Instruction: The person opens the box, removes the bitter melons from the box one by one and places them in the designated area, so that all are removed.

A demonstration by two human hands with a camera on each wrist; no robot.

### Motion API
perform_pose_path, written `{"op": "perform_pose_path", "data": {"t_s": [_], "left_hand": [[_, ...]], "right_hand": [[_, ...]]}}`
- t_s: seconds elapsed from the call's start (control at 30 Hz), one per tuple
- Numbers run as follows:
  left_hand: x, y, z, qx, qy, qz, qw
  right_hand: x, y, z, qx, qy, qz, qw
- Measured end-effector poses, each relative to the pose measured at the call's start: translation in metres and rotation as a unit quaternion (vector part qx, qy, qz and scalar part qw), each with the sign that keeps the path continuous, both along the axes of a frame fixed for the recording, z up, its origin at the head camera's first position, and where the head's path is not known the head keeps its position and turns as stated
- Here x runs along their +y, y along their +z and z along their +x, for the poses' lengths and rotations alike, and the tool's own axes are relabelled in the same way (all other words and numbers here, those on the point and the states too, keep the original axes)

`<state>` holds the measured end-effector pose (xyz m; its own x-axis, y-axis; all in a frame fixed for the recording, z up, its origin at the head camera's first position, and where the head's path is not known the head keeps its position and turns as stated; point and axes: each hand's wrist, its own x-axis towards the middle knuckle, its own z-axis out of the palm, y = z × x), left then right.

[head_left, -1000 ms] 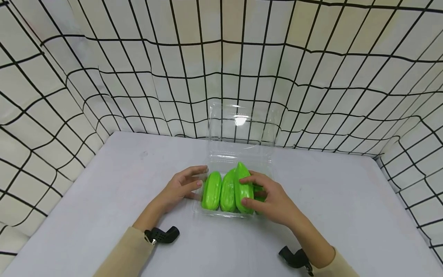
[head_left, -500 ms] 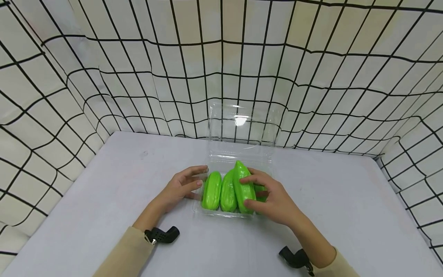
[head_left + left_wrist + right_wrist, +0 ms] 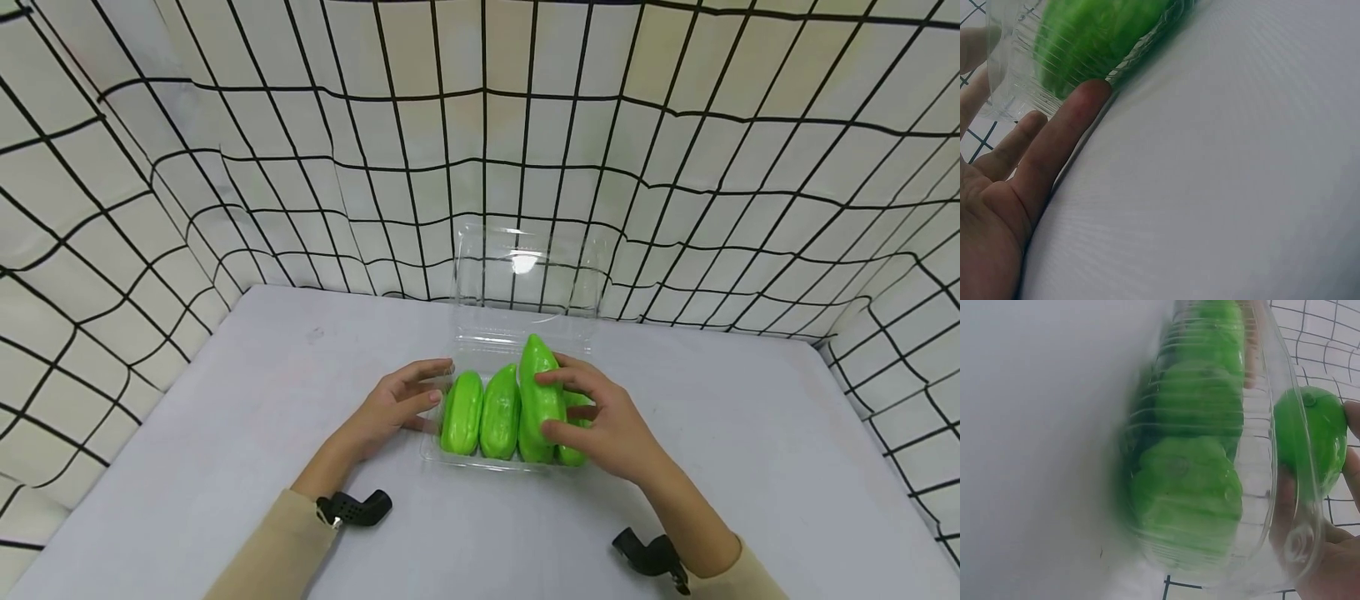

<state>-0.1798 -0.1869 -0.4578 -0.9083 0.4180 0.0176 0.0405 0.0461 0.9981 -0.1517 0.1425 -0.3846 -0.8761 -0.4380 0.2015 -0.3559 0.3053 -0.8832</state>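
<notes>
A clear plastic clamshell box [image 3: 468, 462] holds three long, glossy bright-green gourd-like pieces: one at the left [image 3: 462, 412], one in the middle [image 3: 500, 412] and one at the right [image 3: 573, 446], partly behind my right hand. My right hand [image 3: 603, 412] grips a fourth green gourd-like piece [image 3: 542, 400] between thumb and fingers, its pointed tip facing away. In the right wrist view this held piece [image 3: 1317, 434] is above the box's rim, over the others. My left hand [image 3: 393, 406] rests at the box's left wall, fingers extended; a fingertip [image 3: 1091, 94] touches the box's base there.
The box's transparent lid [image 3: 525, 275] stands raised at the back, near the black wire grid [image 3: 480, 158]. Grid panels also enclose the left and right sides. A white tabletop [image 3: 300, 367] lies under everything. A black camera mount sits on each wrist.
My right hand has moved right and slightly up with the green piece it grips. The right-hand piece in the box shows more now. My left hand has stayed at the box.
</notes>
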Motion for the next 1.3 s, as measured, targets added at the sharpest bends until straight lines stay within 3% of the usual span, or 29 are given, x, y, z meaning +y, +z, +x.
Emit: {"op": "perform_pose_path", "data": {"t_s": [0.57,0.83,1.3], "left_hand": [[0.001,-0.002,-0.001,-0.003,0.008,0.001,1.0],[0.001,-0.003,-0.002,-0.005,0.004,0.001,1.0],[0.001,-0.004,-0.003,-0.003,0.003,0.003,1.0]], "right_hand": [[0.011,0.002,-0.008,0.013,-0.032,-0.001,0.999],[0.013,0.001,-0.01,0.001,-0.014,-0.047,0.999],[0.023,0.002,-0.016,0.001,-0.041,-0.037,0.998]]}}
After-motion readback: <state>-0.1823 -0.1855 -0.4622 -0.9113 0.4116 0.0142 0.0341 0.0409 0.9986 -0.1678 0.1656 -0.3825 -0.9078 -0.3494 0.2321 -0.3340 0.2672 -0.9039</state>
